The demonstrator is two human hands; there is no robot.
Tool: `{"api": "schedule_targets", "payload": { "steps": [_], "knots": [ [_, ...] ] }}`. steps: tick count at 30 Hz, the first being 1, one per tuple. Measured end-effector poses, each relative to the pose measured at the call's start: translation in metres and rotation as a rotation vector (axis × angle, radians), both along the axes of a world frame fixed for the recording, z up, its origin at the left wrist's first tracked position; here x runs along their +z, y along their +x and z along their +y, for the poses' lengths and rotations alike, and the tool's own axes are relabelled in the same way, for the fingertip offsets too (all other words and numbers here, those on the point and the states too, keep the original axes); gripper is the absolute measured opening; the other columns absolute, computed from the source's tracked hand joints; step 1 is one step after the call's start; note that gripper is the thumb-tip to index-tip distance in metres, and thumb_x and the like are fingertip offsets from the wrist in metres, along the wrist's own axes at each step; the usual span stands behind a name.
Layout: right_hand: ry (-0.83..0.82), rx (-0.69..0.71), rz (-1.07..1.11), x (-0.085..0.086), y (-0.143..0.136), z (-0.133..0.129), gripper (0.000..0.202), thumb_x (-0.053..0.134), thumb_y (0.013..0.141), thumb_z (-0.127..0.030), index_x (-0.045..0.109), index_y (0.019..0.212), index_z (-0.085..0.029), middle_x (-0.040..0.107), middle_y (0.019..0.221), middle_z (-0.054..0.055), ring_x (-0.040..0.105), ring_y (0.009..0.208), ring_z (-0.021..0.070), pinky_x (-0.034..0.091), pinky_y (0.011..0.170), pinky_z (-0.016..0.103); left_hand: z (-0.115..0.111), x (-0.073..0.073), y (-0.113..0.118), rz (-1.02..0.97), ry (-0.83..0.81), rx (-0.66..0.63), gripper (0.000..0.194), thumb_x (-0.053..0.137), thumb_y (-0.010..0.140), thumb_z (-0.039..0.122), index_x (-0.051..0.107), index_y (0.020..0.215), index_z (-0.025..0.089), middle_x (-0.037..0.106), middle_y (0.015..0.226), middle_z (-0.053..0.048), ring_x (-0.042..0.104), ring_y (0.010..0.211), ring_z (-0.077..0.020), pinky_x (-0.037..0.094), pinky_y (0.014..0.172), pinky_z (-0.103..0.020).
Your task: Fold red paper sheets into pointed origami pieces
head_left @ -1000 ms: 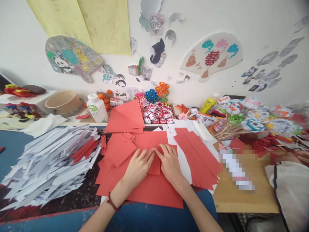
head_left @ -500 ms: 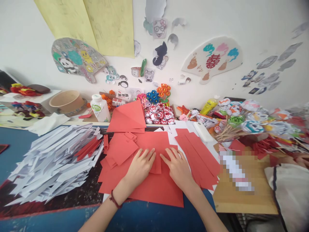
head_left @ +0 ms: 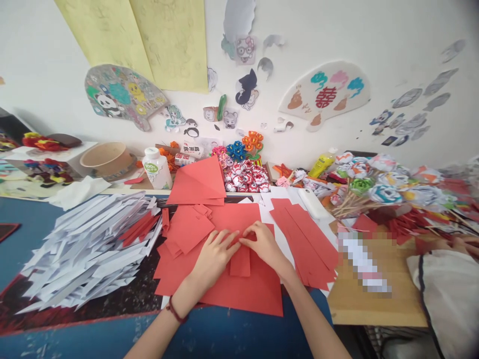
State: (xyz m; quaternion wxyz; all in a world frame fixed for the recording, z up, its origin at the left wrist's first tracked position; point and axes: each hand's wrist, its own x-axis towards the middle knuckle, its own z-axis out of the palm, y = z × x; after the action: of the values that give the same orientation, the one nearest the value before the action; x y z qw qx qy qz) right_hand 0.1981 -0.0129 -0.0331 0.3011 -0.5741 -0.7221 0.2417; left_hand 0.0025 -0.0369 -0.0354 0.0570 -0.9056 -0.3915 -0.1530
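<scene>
A small red paper piece [head_left: 240, 263] lies on larger red sheets [head_left: 262, 294] in front of me. My left hand [head_left: 218, 249] rests on it from the left, fingers spread, with the fingertips near its top edge. My right hand [head_left: 263, 244] has thumb and index finger pinched together at the top of the same piece. Smaller red squares [head_left: 192, 232] lie left of the piece, and long red strips [head_left: 303, 239] are fanned out to the right over white paper.
A large heap of folded white paper [head_left: 90, 249] covers the left side. Behind stand a white bottle [head_left: 157, 169] and paper flowers [head_left: 247, 175]. A phone-like white object [head_left: 312, 203] lies right. Another person's hand [head_left: 464, 244] shows at far right.
My right hand has moved left and inward, and its spread fingers have closed into a pinch. The small red piece now looks narrower. My left hand has barely moved.
</scene>
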Motion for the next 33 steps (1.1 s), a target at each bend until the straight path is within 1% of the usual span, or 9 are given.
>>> {"api": "schedule_targets", "payload": {
  "steps": [3, 7, 11, 17, 19, 22, 25, 28, 33],
  "knots": [
    [-0.05, 0.001, 0.01, 0.002, -0.001, 0.005, 0.006, 0.072, 0.077, -0.021, 0.068, 0.073, -0.019, 0.06, 0.085, 0.003, 0.06, 0.083, 0.0189, 0.046, 0.075, 0.031, -0.001, 0.004, 0.002, -0.117, -0.085, 0.088, 0.033, 0.044, 0.094, 0.012, 0.062, 0.116, 0.029, 0.061, 0.126, -0.002, 0.05, 0.109, -0.0232, 0.037, 0.089, -0.04],
    [-0.118, 0.005, 0.167, 0.002, -0.002, 0.005, 0.007, 0.069, 0.076, -0.021, 0.068, 0.07, -0.018, 0.064, 0.078, 0.003, 0.06, 0.074, 0.0176, 0.046, 0.07, 0.03, -0.001, 0.011, 0.01, -0.212, -0.143, 0.285, 0.022, 0.045, 0.097, 0.03, 0.064, 0.098, 0.021, 0.066, 0.098, -0.005, 0.051, 0.09, -0.0219, 0.035, 0.076, -0.037],
    [-0.26, 0.058, 0.425, 0.004, 0.004, -0.001, 0.017, 0.069, 0.077, -0.034, 0.066, 0.076, -0.017, 0.067, 0.076, 0.002, 0.061, 0.07, 0.0168, 0.047, 0.066, 0.029, 0.003, 0.016, 0.014, -0.252, -0.217, 0.268, 0.025, 0.042, 0.098, 0.029, 0.061, 0.085, 0.019, 0.063, 0.087, -0.003, 0.05, 0.083, -0.0198, 0.031, 0.072, -0.035],
    [-0.314, 0.159, 0.447, 0.018, 0.014, -0.008, 0.026, 0.069, 0.078, -0.043, 0.071, 0.079, -0.018, 0.068, 0.075, 0.003, 0.06, 0.067, 0.016, 0.045, 0.061, 0.027, 0.011, 0.024, 0.017, -0.236, -0.238, 0.158, 0.024, 0.041, 0.099, 0.026, 0.058, 0.083, 0.02, 0.062, 0.082, -0.001, 0.05, 0.082, -0.0188, 0.031, 0.073, -0.034],
    [-0.282, 0.101, 0.444, 0.02, 0.016, -0.009, 0.027, 0.069, 0.077, -0.045, 0.07, 0.075, -0.018, 0.067, 0.07, 0.002, 0.058, 0.061, 0.0152, 0.044, 0.057, 0.026, 0.012, 0.027, 0.016, -0.24, -0.21, 0.151, 0.023, 0.04, 0.099, 0.028, 0.058, 0.087, 0.02, 0.063, 0.088, -0.002, 0.052, 0.084, -0.0187, 0.032, 0.075, -0.035],
    [-0.319, -0.055, 0.602, 0.019, 0.02, -0.015, 0.031, 0.07, 0.076, -0.048, 0.068, 0.077, -0.017, 0.064, 0.062, 0.001, 0.058, 0.05, 0.0146, 0.043, 0.048, 0.026, 0.01, 0.031, 0.01, -0.319, -0.157, 0.256, 0.022, 0.039, 0.099, 0.033, 0.057, 0.102, 0.02, 0.064, 0.103, -0.006, 0.054, 0.093, -0.0209, 0.036, 0.08, -0.036],
    [-0.367, -0.175, 0.825, 0.016, 0.021, -0.025, 0.033, 0.072, 0.075, -0.049, 0.065, 0.082, -0.017, 0.066, 0.062, 0.002, 0.063, 0.051, 0.0166, 0.047, 0.049, 0.026, 0.004, 0.029, 0.004, -0.399, -0.092, 0.41, 0.026, 0.041, 0.098, 0.037, 0.054, 0.111, 0.02, 0.061, 0.108, -0.009, 0.053, 0.099, -0.0249, 0.04, 0.082, -0.039],
    [-0.409, -0.216, 0.952, 0.015, 0.016, -0.035, 0.034, 0.073, 0.075, -0.048, 0.061, 0.083, -0.017, 0.07, 0.068, 0.004, 0.068, 0.059, 0.0181, 0.052, 0.056, 0.027, -0.002, 0.022, 0.005, -0.478, -0.102, 0.468, 0.031, 0.045, 0.095, 0.042, 0.054, 0.113, 0.019, 0.06, 0.105, -0.009, 0.054, 0.096, -0.026, 0.042, 0.081, -0.04],
    [-0.529, -0.076, 0.981, 0.018, 0.003, -0.048, 0.036, 0.073, 0.074, -0.049, 0.058, 0.083, -0.018, 0.071, 0.071, 0.006, 0.07, 0.065, 0.0201, 0.055, 0.064, 0.031, 0.001, 0.01, 0.018, -0.811, -0.341, 0.488, 0.027, 0.044, 0.094, 0.043, 0.054, 0.086, 0.019, 0.055, 0.073, 0.001, 0.051, 0.068, -0.0156, 0.041, 0.065, -0.027]
  ]
}}
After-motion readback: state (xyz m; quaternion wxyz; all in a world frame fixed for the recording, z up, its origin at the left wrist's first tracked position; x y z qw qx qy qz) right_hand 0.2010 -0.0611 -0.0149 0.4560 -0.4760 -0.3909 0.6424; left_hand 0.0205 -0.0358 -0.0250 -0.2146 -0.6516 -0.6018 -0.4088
